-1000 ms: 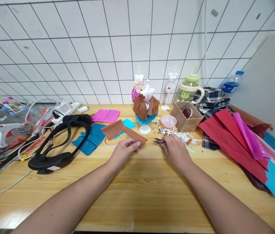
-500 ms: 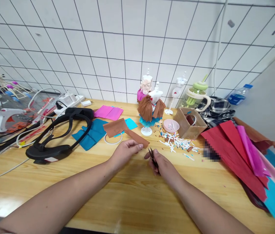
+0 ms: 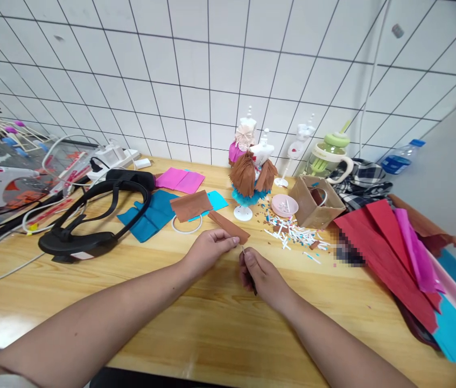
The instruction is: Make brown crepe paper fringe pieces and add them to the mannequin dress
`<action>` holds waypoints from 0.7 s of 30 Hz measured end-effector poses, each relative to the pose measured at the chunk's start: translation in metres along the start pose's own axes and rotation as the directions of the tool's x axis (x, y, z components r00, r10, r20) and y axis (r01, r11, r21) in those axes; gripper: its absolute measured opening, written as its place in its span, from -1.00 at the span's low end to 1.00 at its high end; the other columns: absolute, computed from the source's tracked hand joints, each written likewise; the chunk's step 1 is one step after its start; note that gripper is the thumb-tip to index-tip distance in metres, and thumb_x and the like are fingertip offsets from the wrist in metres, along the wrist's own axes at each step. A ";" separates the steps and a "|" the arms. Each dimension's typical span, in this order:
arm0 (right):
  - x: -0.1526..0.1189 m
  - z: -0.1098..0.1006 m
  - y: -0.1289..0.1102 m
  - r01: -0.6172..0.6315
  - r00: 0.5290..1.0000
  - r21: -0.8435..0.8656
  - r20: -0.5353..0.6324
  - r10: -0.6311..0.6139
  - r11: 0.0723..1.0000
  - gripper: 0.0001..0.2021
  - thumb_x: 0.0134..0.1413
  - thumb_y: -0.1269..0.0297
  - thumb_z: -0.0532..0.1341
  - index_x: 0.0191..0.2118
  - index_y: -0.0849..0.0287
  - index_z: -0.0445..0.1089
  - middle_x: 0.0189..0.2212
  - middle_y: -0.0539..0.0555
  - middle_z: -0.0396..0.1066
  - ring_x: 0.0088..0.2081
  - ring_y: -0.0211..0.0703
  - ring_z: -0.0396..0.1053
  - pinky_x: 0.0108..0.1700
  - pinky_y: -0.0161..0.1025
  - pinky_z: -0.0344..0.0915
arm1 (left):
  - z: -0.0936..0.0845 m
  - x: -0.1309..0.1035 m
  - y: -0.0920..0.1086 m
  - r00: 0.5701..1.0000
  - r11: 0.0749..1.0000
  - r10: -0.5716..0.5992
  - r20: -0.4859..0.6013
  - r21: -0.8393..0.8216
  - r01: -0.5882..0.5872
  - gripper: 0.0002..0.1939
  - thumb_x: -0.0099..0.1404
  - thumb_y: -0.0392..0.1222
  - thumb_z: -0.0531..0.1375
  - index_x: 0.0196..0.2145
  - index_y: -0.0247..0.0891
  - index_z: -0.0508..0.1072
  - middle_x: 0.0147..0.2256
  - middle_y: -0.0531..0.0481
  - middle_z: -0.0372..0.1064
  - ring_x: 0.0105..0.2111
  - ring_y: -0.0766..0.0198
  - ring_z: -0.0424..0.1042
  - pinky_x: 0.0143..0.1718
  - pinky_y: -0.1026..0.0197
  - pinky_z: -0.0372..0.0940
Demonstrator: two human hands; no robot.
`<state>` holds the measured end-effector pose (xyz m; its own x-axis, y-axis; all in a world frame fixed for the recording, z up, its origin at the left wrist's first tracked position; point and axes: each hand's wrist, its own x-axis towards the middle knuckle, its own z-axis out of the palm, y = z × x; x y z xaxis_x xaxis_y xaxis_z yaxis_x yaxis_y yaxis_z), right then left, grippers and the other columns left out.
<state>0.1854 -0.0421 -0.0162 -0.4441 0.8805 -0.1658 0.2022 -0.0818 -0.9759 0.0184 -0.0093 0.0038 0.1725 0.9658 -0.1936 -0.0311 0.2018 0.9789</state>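
Observation:
My left hand is closed, pinching a strip of brown crepe paper between thumb and fingers. The strip runs up and down to the right past the fingertips. My right hand is wrapped around small dark snips, mostly hidden in the palm. Their thin tips point up at the lower edge of the strip, close to my left thumb. Whether the blades touch the paper, I cannot tell. Behind the hands lie a larger brown paper piece and a white ring.
A mini mannequin in a brown and blue paper dress stands behind. Right of it are a pink dish, scattered paper bits, a cardboard box and red paper. A black headset and glue gun sit left.
My right hand has moved slightly left and up, bringing the snips' tips to the strip's edge. The tips looked parted before and now appear closer together. The view has shifted slightly.

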 end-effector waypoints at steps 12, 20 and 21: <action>0.002 0.001 0.003 0.010 1.000 -0.043 -0.012 -0.010 0.999 -0.55 0.20 -0.24 -0.17 -0.36 0.07 0.07 -0.59 -0.09 0.29 -0.58 -0.27 0.22 -0.49 -0.30 0.18 | 0.001 0.000 -0.004 0.999 1.000 -0.001 0.033 0.029 0.000 -0.65 0.01 0.05 0.34 -0.43 -0.33 0.51 -0.43 -0.04 0.50 -0.39 0.17 0.43 -0.27 0.14 0.27; 0.004 0.001 0.006 0.024 0.998 -0.084 -0.047 -0.028 0.996 -0.58 0.23 -0.20 -0.17 -0.35 0.06 0.08 -0.57 -0.08 0.32 -0.59 -0.25 0.24 -0.50 -0.28 0.19 | 0.003 0.000 -0.004 1.000 0.999 0.002 0.026 0.035 -0.003 -0.65 0.01 0.06 0.34 -0.47 -0.33 0.54 -0.45 -0.06 0.52 -0.40 0.15 0.44 -0.29 0.13 0.29; 0.004 0.001 0.005 0.025 0.998 -0.087 -0.051 -0.029 0.996 -0.58 0.23 -0.20 -0.17 -0.35 0.06 0.08 -0.58 -0.08 0.32 -0.59 -0.25 0.24 -0.49 -0.27 0.19 | 0.003 0.000 -0.004 1.000 0.999 0.003 0.022 0.039 -0.004 -0.65 0.01 0.06 0.34 -0.48 -0.33 0.54 -0.45 -0.06 0.52 -0.40 0.15 0.44 -0.29 0.14 0.28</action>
<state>0.1834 -0.0393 -0.0223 -0.4043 0.9053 -0.1298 0.2660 -0.0194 -0.9638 0.0216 -0.0108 0.0000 0.1939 0.9625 -0.1894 0.0064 0.1919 0.9814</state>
